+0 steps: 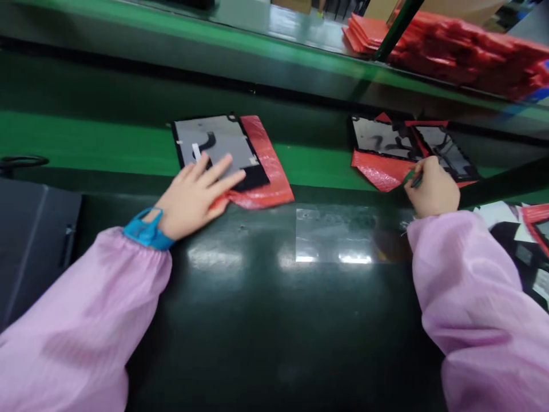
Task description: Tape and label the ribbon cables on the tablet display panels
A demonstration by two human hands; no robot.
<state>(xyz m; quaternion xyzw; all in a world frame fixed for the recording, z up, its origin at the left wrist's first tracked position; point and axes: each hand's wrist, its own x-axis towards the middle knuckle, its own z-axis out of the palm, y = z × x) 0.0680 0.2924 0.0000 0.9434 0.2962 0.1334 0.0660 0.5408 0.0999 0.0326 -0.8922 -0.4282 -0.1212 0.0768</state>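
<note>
My left hand point(197, 191) lies flat with fingers spread on a grey and black panel point(217, 146) that rests on a red bubble bag point(266, 166) at the edge of the green belt. My right hand point(433, 189) is closed around a small green tool point(412, 178), right beside a second dark panel point(412, 143) lying on another red bag point(377, 170). Both arms wear pink sleeves, and a blue strap point(148, 230) circles my left wrist.
A green conveyor belt point(86, 143) runs across behind the dark glossy worktop point(266, 320). A clear taped patch point(343, 234) shines on the worktop. Stacks of red bags point(450, 46) sit on the upper shelf. A dark case point(30, 240) stands left; parts lie at far right point(523, 240).
</note>
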